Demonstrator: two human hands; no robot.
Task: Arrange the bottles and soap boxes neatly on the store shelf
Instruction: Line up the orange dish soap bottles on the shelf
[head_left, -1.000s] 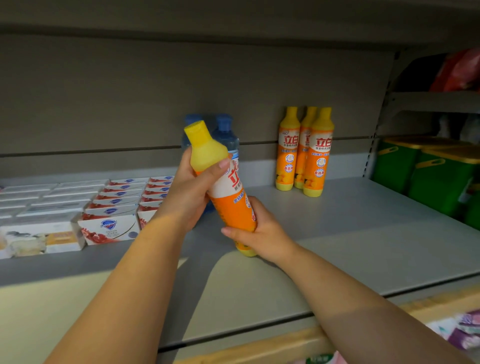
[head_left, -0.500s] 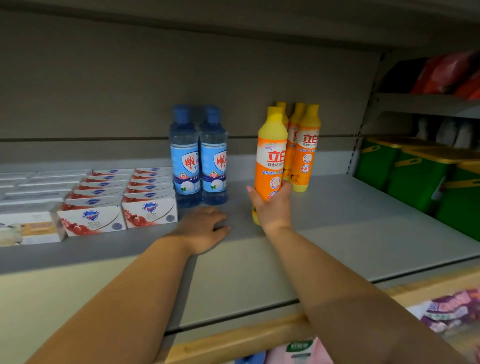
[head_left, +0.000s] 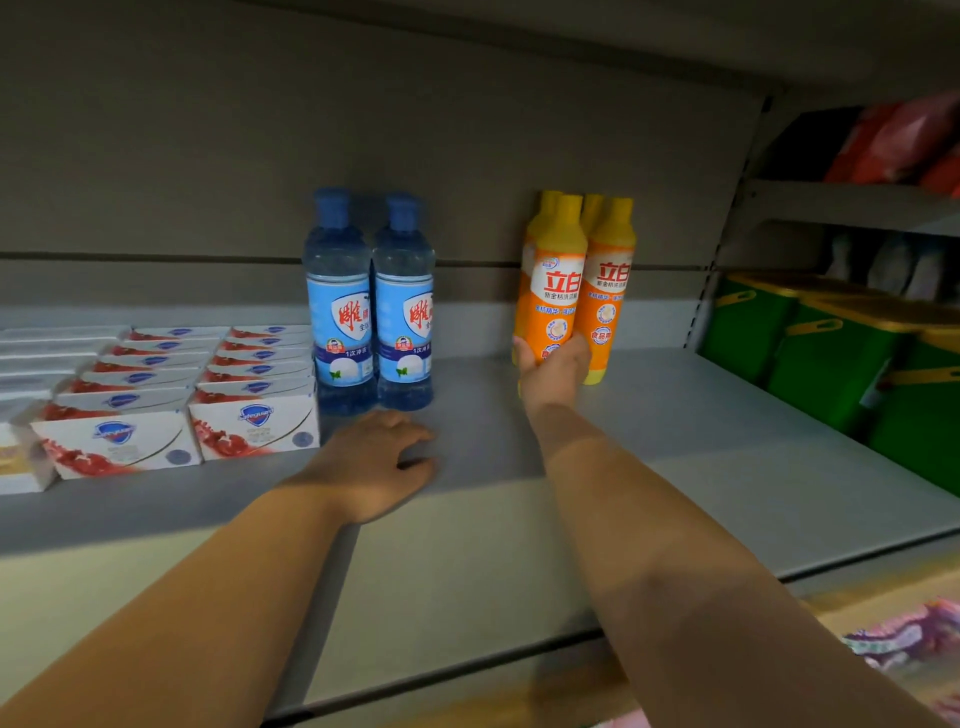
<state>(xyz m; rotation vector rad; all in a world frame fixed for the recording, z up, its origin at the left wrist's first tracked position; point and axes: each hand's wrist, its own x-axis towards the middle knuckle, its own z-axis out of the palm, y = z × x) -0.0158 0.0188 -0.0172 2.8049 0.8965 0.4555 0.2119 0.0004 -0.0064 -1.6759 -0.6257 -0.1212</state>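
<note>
My right hand grips the lower part of an orange bottle with a yellow cap, held upright at the front left of a cluster of matching orange bottles near the shelf's back wall. Two blue bottles stand side by side to the left. My left hand rests on the grey shelf just in front of them, fingers loosely curled and holding nothing. Rows of white soap boxes with red print lie at the left.
Green bins with yellow lids fill the neighbouring shelf bay at the right. Red packets sit on a higher shelf there. More white boxes lie at the far left. Pink packaged goods show below the shelf edge.
My left hand let go of the orange bottle and came down onto the shelf. My right hand carried the bottle back and to the right, upright, up against the other orange bottles.
</note>
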